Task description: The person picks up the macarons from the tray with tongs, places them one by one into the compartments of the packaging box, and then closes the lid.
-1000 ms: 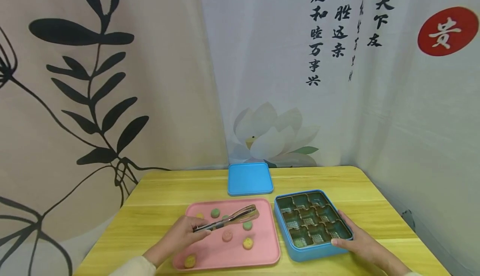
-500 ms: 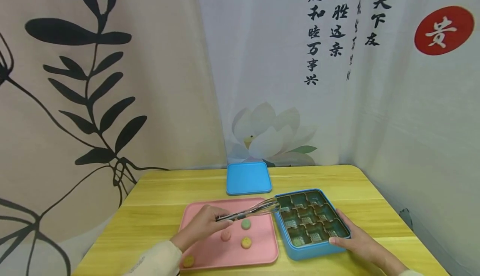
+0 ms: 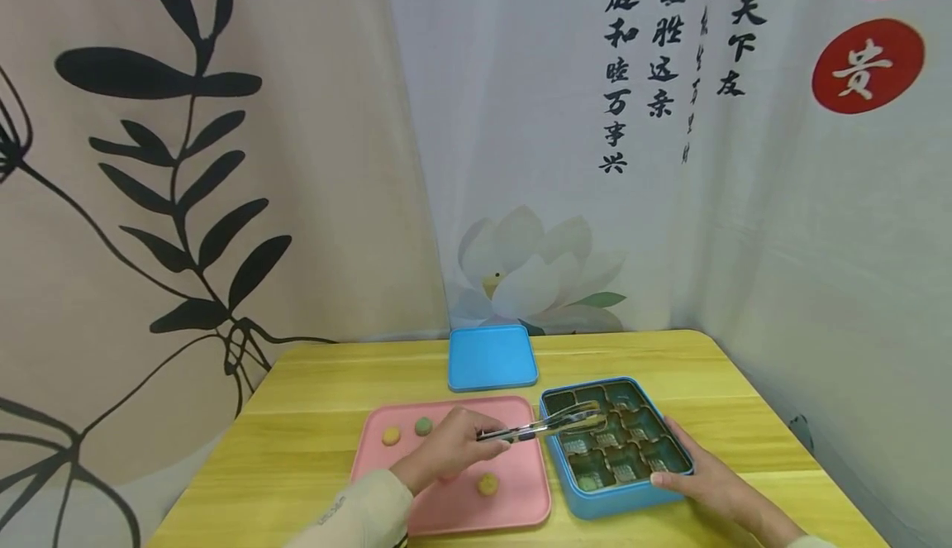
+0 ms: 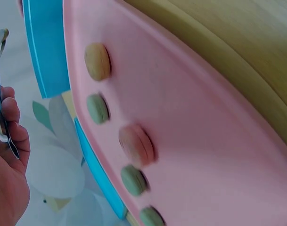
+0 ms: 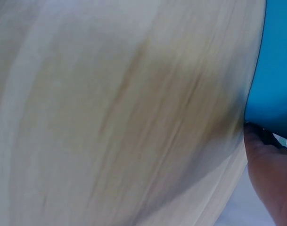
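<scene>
My left hand (image 3: 464,440) grips metal tongs (image 3: 521,432), whose far end overlaps the upper compartments of the blue box (image 3: 625,498). I cannot tell whether anything is between the tongs' tips. A brown divided insert fills the box, and a green macaron (image 3: 587,483) lies in its near left compartment. My right hand (image 3: 706,478) holds the box at its right side, thumb over the near right corner. Under my left arm lies a pink tray (image 3: 513,515) with a yellow macaron (image 4: 97,61), a pink macaron (image 4: 136,145) and several others, including a green macaron (image 3: 423,426).
A blue lid (image 3: 492,358) lies flat behind the pink tray. Everything stands on a yellow wood-grain table (image 3: 327,399). A printed curtain (image 3: 335,159) hangs along the back and right.
My left hand has carried the tongs rightward from above the pink tray to over the blue box. My right hand keeps its hold on the box.
</scene>
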Demonstrator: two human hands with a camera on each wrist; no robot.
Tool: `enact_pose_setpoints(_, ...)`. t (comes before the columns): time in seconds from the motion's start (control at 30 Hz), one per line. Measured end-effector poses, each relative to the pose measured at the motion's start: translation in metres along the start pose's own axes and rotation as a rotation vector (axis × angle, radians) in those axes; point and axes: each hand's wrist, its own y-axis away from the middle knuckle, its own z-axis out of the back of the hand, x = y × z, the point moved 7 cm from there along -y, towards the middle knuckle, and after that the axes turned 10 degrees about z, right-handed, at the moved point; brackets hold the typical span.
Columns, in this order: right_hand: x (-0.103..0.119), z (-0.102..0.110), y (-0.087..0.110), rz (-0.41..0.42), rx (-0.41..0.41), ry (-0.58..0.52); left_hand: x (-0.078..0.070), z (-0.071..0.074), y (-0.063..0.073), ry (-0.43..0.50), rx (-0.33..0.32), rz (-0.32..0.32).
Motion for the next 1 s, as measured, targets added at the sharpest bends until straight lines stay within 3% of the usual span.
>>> enact_pose_setpoints(0.2,-0.003,0.000,-0.001,-0.010,-0.001,0.010,-0.012,-0.016,-0.008,-0.046,0.004,-0.052)
enact_pose_setpoints(0.37,-0.003,0.000,-0.002,-0.019,-0.004,0.028,-0.015,-0.026,-0.012,-0.037,0.008,-0.033)
enact_pose_setpoints(0.77,0.000,0.001,-0.003,-0.013,0.000,0.028,-0.022,-0.040,-0.012,-0.108,0.013,-0.098)
enact_pose_setpoints(1.0,-0.002,0.000,-0.004,-0.030,0.015,0.022,-0.017,-0.039,-0.015,-0.135,-0.007,-0.049)
